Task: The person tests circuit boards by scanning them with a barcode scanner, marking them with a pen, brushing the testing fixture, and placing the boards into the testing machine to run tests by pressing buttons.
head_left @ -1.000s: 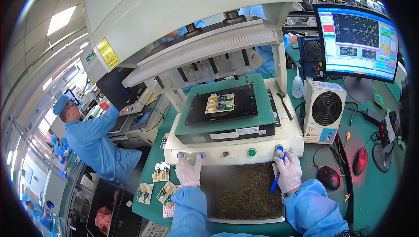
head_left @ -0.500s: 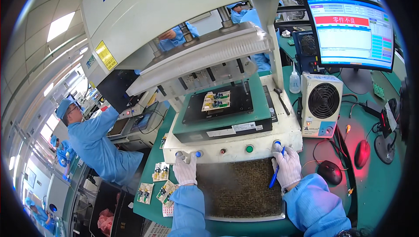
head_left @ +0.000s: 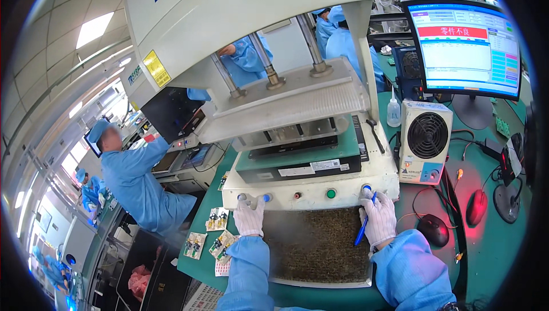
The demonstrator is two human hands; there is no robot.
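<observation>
White-gloved, my left hand (head_left: 249, 219) rests at the front panel of a white press machine (head_left: 311, 199), fingers apart, beside a blue button (head_left: 266, 197). My right hand (head_left: 380, 219), also gloved, is at the panel's right end by another blue button (head_left: 366, 188). A blue pen (head_left: 361, 233) is held in it, slanting down past the fingers. Between the hands on the panel sits a green button (head_left: 331, 193). The clear press plate (head_left: 291, 105) is lowered close over the green fixture (head_left: 297, 159). It hides the circuit board there.
Several circuit boards (head_left: 195, 244) lie left of my left arm. A brown mat (head_left: 314, 245) lies before the machine. To the right are a fan unit (head_left: 426, 139), a bottle (head_left: 393, 112), a monitor (head_left: 457, 48) and two mice (head_left: 433, 230). A co-worker (head_left: 137, 179) stands left.
The press plate has come down on its rods toward the fixture, covering the circuit board from sight. Both hands stay at the buttons. The whole view has shifted slightly.
</observation>
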